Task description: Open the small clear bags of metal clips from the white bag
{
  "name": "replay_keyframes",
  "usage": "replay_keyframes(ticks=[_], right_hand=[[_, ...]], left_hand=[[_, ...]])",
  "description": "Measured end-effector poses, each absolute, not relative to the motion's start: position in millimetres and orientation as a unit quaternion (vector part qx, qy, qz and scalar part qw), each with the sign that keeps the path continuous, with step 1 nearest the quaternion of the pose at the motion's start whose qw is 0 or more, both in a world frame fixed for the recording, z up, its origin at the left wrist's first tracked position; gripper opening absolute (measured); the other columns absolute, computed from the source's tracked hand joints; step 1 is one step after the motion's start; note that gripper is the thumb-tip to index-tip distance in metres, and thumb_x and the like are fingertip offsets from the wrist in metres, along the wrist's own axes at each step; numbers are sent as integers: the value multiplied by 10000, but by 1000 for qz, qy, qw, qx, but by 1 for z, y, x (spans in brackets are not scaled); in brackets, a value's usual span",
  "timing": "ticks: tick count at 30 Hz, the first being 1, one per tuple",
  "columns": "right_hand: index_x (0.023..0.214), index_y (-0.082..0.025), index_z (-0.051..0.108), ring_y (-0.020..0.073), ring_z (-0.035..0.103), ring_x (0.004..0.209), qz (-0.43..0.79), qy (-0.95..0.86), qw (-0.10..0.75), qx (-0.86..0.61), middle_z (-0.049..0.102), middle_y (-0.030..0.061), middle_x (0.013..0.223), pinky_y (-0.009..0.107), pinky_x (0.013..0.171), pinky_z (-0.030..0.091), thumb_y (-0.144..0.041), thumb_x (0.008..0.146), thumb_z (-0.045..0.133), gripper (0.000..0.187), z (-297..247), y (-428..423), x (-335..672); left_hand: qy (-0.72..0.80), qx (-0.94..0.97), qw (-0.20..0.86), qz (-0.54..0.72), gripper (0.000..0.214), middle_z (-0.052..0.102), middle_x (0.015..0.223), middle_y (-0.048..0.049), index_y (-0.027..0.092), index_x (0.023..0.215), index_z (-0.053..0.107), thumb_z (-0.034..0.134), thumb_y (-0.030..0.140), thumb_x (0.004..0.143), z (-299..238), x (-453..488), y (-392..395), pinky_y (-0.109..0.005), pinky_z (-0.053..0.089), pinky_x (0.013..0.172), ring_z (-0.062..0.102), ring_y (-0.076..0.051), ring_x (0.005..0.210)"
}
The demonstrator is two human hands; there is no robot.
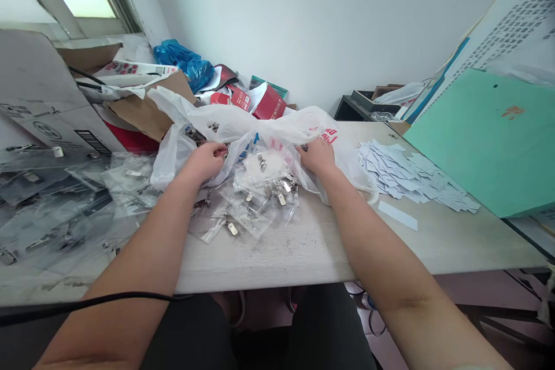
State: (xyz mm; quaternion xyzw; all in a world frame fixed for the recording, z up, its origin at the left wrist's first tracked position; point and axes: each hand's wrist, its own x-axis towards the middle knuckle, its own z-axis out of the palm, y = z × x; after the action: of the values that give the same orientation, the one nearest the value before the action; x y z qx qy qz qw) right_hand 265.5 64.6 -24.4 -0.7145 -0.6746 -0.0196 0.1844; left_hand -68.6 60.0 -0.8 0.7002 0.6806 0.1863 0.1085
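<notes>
A white plastic bag point(243, 121) lies open on the table point(303, 248), spilling clear badge sleeves with metal clips point(260, 196) toward me. My left hand point(206, 161) is closed on the bag's left edge. My right hand point(318, 156) grips the bag's right edge near its red print, fingers curled into the plastic. Both forearms reach in from the near edge, and the pile of sleeves sits between the hands.
A heap of small white paper slips point(407, 176) lies to the right, beside a large green folder point(485, 139). More clear sleeves point(65, 208) cover the left of the table. Cardboard boxes point(52, 98), a blue bag point(184, 63) and red packets point(269, 104) crowd the back. A black cable point(87, 303) crosses my lap.
</notes>
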Motion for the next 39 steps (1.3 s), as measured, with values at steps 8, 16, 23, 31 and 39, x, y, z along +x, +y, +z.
replay_keyframes(ticks=[8, 16, 23, 31, 39], right_hand=[[1091, -161, 803, 337, 759, 1189, -56, -643, 286, -708, 833, 186, 1169, 470, 1077, 527, -206, 1097, 480, 327, -11, 58, 279], [995, -284, 503, 124, 489, 548, 33, -397, 817, -417, 508, -48, 788, 289, 561, 431, -546, 1173, 375, 342, 16, 41, 296], [889, -284, 518, 115, 370, 494, 111, -313, 878, -344, 443, -58, 672, 312, 467, 289, -386, 1077, 538, 215, 40, 28, 320], [943, -315, 544, 154, 428, 512, 118, -522, 800, -273, 441, -45, 685, 338, 494, 386, -594, 1080, 596, 316, 47, 6, 290], [945, -294, 620, 133, 517, 543, 214, -614, 714, -261, 532, -36, 701, 305, 496, 437, -705, 1086, 626, 435, 43, -26, 235]], left_hand=[[703, 702, 72, 91, 519, 753, 1538, -175, 260, 1375, 862, 691, 353, 895, 2, -59, 65, -640, 475, 1246, 641, -522, 1480], [725, 670, 67, 142, 402, 833, 1341, -197, 204, 1284, 819, 573, 359, 1006, -2, -56, 66, -604, 504, 1207, 740, -458, 1321], [716, 676, 62, 163, 394, 840, 1335, -166, 228, 1301, 797, 557, 360, 1018, -5, -55, 66, -547, 529, 1169, 752, -417, 1299], [695, 697, 57, 165, 237, 869, 1224, -154, 269, 1031, 883, 731, 300, 851, -8, -56, 66, -542, 543, 1130, 749, -452, 1264], [667, 597, 108, 433, 186, 787, 989, -68, 215, 1066, 698, 578, 355, 1091, -6, -60, 56, -352, 543, 870, 706, -234, 898]])
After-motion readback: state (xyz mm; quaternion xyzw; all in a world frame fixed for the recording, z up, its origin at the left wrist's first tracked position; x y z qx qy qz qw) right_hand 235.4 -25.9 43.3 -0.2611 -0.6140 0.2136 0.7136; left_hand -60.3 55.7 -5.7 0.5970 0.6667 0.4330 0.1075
